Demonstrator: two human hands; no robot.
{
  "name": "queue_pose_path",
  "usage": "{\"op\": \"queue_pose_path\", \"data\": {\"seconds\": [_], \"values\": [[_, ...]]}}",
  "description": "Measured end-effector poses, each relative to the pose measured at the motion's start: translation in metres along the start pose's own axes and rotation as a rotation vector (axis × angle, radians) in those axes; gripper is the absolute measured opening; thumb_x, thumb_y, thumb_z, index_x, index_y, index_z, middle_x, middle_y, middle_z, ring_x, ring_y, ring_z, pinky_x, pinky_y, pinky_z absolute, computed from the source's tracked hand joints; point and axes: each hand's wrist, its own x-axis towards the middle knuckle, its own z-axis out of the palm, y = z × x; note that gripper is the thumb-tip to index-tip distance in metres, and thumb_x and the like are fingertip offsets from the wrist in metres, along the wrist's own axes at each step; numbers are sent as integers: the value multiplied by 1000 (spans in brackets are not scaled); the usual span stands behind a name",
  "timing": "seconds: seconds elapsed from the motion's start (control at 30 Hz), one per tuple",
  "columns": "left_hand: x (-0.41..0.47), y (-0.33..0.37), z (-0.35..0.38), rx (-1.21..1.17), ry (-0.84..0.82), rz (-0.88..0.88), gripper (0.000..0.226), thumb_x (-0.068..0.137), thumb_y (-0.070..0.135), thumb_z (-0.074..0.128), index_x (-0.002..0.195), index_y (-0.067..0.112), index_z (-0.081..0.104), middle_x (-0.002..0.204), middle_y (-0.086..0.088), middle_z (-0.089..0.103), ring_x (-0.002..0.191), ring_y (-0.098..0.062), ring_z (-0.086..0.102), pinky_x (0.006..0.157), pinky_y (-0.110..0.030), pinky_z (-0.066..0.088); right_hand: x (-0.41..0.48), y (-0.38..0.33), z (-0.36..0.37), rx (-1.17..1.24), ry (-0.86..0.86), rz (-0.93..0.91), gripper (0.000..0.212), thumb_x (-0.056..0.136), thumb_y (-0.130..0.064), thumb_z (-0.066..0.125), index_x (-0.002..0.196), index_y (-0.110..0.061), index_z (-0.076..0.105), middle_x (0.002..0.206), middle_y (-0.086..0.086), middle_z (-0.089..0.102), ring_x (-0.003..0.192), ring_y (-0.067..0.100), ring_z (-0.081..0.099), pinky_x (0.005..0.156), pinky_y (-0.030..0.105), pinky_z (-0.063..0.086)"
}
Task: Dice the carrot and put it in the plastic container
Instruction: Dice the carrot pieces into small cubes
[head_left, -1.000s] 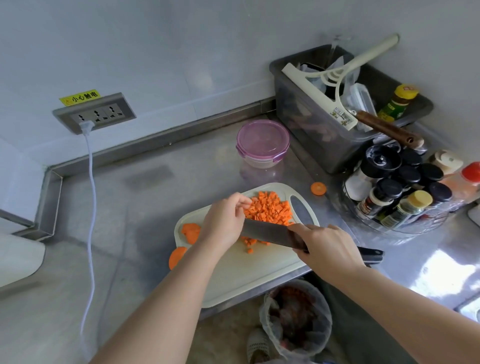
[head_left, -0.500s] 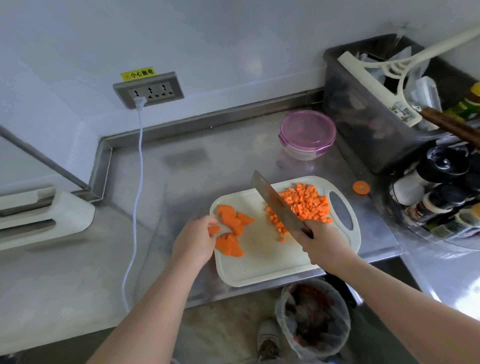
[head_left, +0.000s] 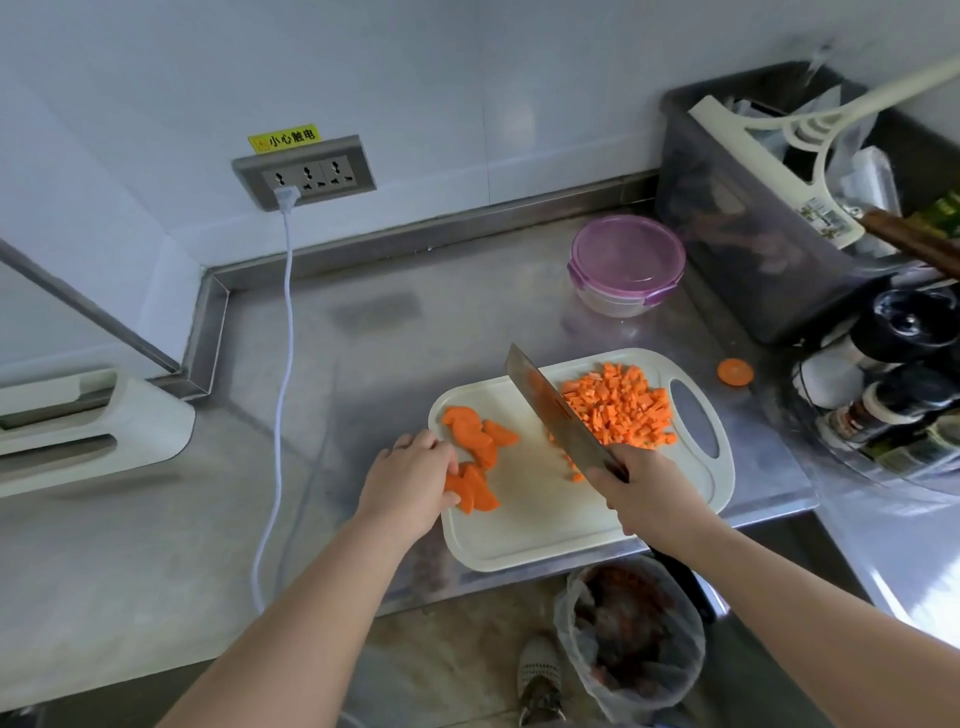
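Note:
A cream cutting board (head_left: 540, 530) lies at the counter's front edge. Diced carrot (head_left: 621, 405) is piled on its right part, next to the handle hole. Several carrot slices (head_left: 475, 434) lie on its left part. My left hand (head_left: 410, 483) is at the board's left edge and holds a few slices with curled fingers. My right hand (head_left: 649, 493) grips the handle of a cleaver (head_left: 558, 415), whose blade is lifted and points away to the left, beside the diced pile. The plastic container (head_left: 626, 265) with a purple lid stands behind the board, closed.
One carrot round (head_left: 735, 372) lies on the steel counter right of the board. A dark bin (head_left: 753, 218) with utensils and a rack of spice bottles (head_left: 893, 395) fill the right side. A white cable (head_left: 283, 364) hangs from the wall socket (head_left: 304, 174). A bagged waste bin (head_left: 631, 639) stands below.
The view swung left. My left hand went from the diced pile to the slices at the board's left edge and took hold of some. The cleaver rose from lying low to pointing away.

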Motion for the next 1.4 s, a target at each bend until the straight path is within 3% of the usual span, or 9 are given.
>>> {"op": "queue_pose_path", "data": {"seconds": [0.1,0.2,0.37,0.47,0.63,0.77,0.9,1.17,1.4], "values": [[-1,-2,-5,-60,15,60,14,86,31,66,88,25,53,100,10,56,100,-16,52,83,-29,38,-1,1,-2,4,5,12,22,96,-24,49,77,-13,52,72,10,59,54,20,50,55,31,45],[-3,-2,-9,-437,-15,-64,21,84,19,69,77,23,50,78,9,58,79,-15,59,69,-28,43,0,2,-3,6,14,16,22,96,-24,49,80,-9,54,72,10,58,54,20,50,54,30,44],[-10,16,0,-1013,-3,-373,17,87,13,66,98,16,54,84,1,66,71,-8,68,64,-24,53,-2,1,-3,7,0,16,21,97,-23,48,77,-16,52,71,8,58,53,18,51,50,27,44],[-10,27,11,-1120,29,-463,20,88,12,67,95,20,50,87,-1,66,66,-9,69,52,-17,48,-3,1,-4,-2,-9,10,22,97,-23,48,75,-18,50,71,7,57,53,18,49,50,26,43],[-6,36,14,-890,106,-415,15,88,23,65,92,24,51,79,5,67,65,-14,68,64,-27,55,-4,2,-5,5,-21,13,18,97,-24,48,80,-18,53,73,8,57,54,19,49,50,25,42],[-1,46,10,-512,71,-351,28,85,40,65,103,26,49,77,18,51,88,-16,59,71,-29,46,-5,4,-5,0,-27,13,17,96,-24,48,84,-15,56,74,8,58,56,19,49,55,29,42],[2,54,8,-329,32,-334,36,87,42,61,118,27,48,107,10,54,106,-17,55,72,-29,42,-5,6,-7,4,-17,15,19,96,-24,49,78,-22,52,72,5,58,56,19,50,57,32,46],[-7,72,25,-139,61,-74,35,92,8,48,123,24,53,127,1,42,106,-24,52,74,-35,44,-4,8,-13,27,-9,25,20,96,-23,50,76,-22,52,72,8,58,57,20,50,62,37,51],[-6,70,23,-197,166,-77,32,93,40,52,121,24,60,128,6,47,111,-19,53,84,-34,48,-1,8,-14,7,-14,25,19,96,-24,49,78,-19,52,73,7,59,54,18,53,58,33,51]]}}
